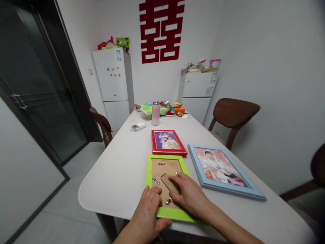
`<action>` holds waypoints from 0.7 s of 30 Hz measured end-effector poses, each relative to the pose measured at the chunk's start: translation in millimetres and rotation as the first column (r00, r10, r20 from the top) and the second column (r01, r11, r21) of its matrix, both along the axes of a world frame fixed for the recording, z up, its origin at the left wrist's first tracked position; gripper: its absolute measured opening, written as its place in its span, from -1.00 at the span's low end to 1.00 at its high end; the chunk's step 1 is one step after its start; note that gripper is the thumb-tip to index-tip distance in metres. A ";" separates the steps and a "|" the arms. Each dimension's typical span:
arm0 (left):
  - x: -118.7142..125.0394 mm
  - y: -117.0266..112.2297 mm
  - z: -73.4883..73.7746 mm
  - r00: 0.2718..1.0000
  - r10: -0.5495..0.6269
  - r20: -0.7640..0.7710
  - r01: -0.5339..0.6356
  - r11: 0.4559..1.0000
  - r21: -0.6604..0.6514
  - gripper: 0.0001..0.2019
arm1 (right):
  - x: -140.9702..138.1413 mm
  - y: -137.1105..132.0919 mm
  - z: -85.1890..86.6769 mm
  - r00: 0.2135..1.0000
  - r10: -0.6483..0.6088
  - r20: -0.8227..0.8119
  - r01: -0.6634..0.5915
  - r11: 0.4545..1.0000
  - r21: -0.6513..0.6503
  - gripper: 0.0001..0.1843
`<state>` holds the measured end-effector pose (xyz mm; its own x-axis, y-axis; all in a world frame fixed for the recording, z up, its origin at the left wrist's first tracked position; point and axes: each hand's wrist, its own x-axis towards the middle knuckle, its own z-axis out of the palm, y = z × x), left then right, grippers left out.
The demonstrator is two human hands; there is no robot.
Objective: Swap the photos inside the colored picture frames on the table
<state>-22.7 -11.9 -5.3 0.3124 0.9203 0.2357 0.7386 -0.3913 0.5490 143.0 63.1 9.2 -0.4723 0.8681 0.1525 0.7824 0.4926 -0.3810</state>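
We find the left hand (pixel 146 210) with fingers curled against the lower left of a green picture frame (pixel 173 212), which lies face down on the white table (pixel 109 183). Its brown backing (pixel 162 167) shows metal clips (pixel 168 201) and a cardboard stand (pixel 169 183). The right hand (pixel 188 195) rests on that stand, fingers extended and slightly spread; we cannot tell whether either hand grips. Beyond lies a red frame (pixel 168 142), and just right, a blue frame (pixel 218 169), both face up.
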 end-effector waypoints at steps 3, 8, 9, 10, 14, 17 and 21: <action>-0.7 -0.2 2.6 0.988 0.040 0.148 -0.036 0.999 -0.036 -0.70 | -2.6 3.0 4.3 0.999 -0.022 -0.033 0.021 1.000 -0.023 -0.62; -0.6 13.3 5.4 0.750 0.245 0.615 -0.186 0.970 -0.159 -0.60 | -5.9 7.4 26.1 0.997 -0.043 -0.064 0.042 0.999 -0.010 -0.63; -0.2 18.1 6.6 0.634 0.292 0.716 -0.196 0.956 -0.216 -0.58 | -7.3 6.1 31.1 0.995 -0.047 -0.085 0.048 0.999 0.004 -0.61; 0.0 22.9 8.0 0.518 0.333 0.788 -0.188 0.943 -0.275 -0.57 | -9.0 4.2 35.7 0.993 -0.046 -0.106 0.048 0.999 0.016 -0.60; -6.5 36.4 14.8 0.349 0.412 0.842 -0.127 0.911 -0.393 -0.64 | -9.6 -2.6 43.8 0.980 0.045 -0.195 -0.043 0.999 0.013 -0.63; -26.0 37.4 16.6 0.322 0.467 0.823 -0.156 0.884 -0.441 -0.69 | 5.5 1.2 34.8 0.973 0.018 -0.232 -0.016 1.000 0.012 -0.61; -65.4 31.6 13.0 0.321 0.545 0.774 -0.237 0.838 -0.492 -0.70 | 34.1 11.3 9.6 0.985 -0.163 -0.057 0.163 0.987 0.002 -0.57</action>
